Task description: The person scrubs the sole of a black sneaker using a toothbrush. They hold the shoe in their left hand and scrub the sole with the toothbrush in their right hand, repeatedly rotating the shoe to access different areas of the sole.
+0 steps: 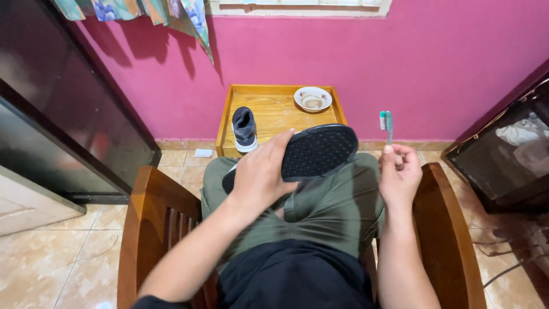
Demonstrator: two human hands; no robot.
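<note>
Room: pink plastered wall across the top of the frame, beige tiled floor point(51, 252) at lower left, a dark glossy cabinet door at far left; the person sits in a brown wooden armchair point(150, 212) whose arms run down both lower sides.
Counter: low yellow wooden tray-topped counter point(226, 123) against the wall at upper centre, carrying a second grey and black sports shoe point(244, 129) standing upright and a small white floral dish point(313, 98) with pale residue in it.
Left hand: the left hand point(260, 174) is closed around a black rubber-soled shoe point(317, 150), sole turned up toward the camera, fingers over its near edge.
Right hand: the right hand point(398, 171) pinches a slim toothbrush with a green and white head point(387, 123), held upright with the head uppermost.
Key relation: the shoe lies just left of the brush in the frame, centre to centre-right; its long axis runs from lower left to upper right, the rounded end nearest the right hand. Brush and sole are near but apart.
Which is nearer: the right hand, with the brush, is nearer that rounded end.
Hidden: the shoe's upper and its lower-left end are covered by the left hand; the brush handle disappears inside the fingers; the bristle direction is too small to tell.
Cut off: dark mesh-fronted box at right edge, contents unclear.
</note>
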